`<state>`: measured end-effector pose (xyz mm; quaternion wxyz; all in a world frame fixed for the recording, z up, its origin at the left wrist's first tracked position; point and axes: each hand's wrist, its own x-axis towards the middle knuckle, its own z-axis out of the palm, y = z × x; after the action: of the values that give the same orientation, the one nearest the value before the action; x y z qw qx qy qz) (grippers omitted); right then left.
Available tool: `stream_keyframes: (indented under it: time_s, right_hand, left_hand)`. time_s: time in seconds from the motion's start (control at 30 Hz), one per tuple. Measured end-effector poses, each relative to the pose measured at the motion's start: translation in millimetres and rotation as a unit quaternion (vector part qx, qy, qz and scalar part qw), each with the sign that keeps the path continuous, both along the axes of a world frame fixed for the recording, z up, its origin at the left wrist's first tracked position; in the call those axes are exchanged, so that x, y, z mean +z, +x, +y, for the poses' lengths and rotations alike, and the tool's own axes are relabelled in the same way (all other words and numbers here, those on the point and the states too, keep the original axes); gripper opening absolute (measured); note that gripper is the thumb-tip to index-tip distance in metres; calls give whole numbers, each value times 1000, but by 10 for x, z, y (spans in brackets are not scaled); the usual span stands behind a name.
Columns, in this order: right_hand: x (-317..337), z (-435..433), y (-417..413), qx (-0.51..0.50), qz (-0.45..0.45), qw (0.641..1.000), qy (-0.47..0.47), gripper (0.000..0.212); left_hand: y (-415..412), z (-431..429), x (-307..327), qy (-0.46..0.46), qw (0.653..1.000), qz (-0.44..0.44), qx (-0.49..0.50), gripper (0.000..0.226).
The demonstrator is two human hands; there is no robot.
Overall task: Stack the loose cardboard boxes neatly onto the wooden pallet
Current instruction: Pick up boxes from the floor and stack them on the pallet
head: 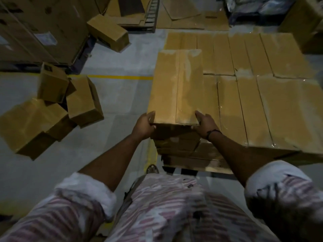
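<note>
The left hand (145, 124) and right hand (205, 124) each grasped a near corner of a long cardboard box (178, 84). It lay ahead of them atop the stacked layer (253, 95) on the wooden pallet (201, 167), likely being squared flush. Loose boxes (52, 105) lay left of the left hand.

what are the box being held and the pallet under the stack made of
The box: brown matte cardboard, glossy clear tape along its top seam. The pallet: probably bare wood; pale planks show under the stack, though the light is dim.

Dim light, grey floor (122, 102) with a yellow line (111, 77)
</note>
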<state>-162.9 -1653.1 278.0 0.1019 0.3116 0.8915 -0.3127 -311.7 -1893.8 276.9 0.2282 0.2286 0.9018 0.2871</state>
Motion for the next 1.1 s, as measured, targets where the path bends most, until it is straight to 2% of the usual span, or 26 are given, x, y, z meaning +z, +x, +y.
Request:
stream_keyframes:
  time_s: [0.37, 0.77, 0.97, 1.1]
  right_hand:
    - [-151, 14, 51, -22, -5, 1000, 13, 62]
    - [-142, 96, -65, -64, 25, 997, 37, 51]
    - [-160, 82, -73, -47, 10, 998, 37, 52]
    - [-212, -13, -35, -47, 32, 997, 56, 48]
  left_hand:
    - [-173, 1, -108, -48, 996, -23, -66, 69]
    - [-275, 166, -81, -42, 996, -40, -64, 68]
    - [-264, 96, -122, -39, 997, -35, -50, 69]
    - [-296, 28, -165, -35, 998, -32, -45, 69]
